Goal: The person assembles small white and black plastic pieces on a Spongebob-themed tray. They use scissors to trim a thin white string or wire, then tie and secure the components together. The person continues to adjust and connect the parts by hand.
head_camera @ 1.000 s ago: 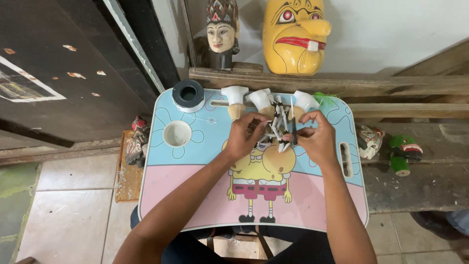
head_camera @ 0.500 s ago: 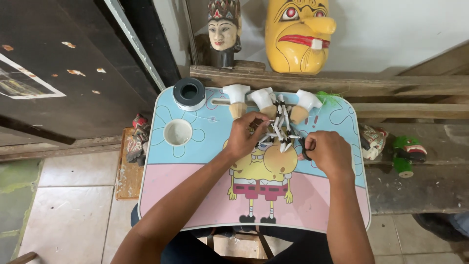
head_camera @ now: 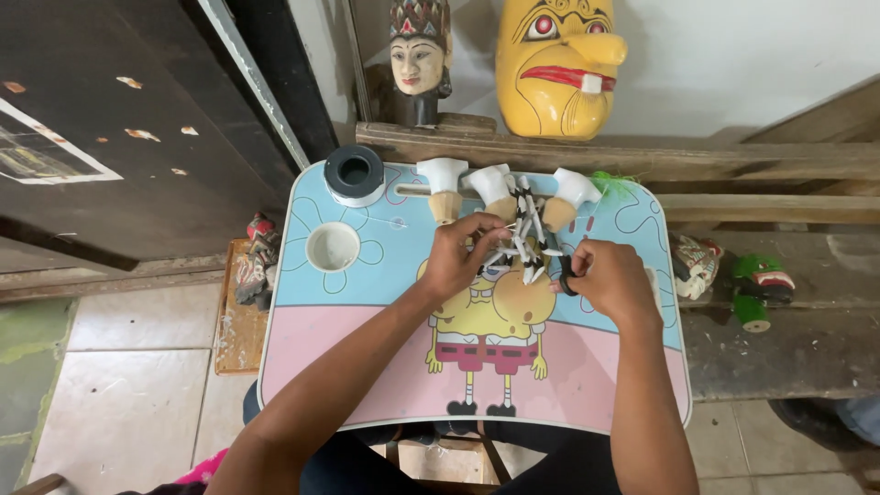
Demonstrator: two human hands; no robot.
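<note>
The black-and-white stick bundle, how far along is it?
Done: the black-and-white stick bundle is gathered on the cartoon lap table. In hand: left hand pinches it; right hand grips a small black piece. Left: three white-capped wooden pieces lie untouched behind.

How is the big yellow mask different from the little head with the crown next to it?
The yellow mask is much bigger than the small crowned head. The mask is bright yellow with red lips and one white tooth; the head has a pale face under a dark patterned crown. The mask's nose juts out far; the head's nose is small. Both stand on the wooden ledge.
</note>
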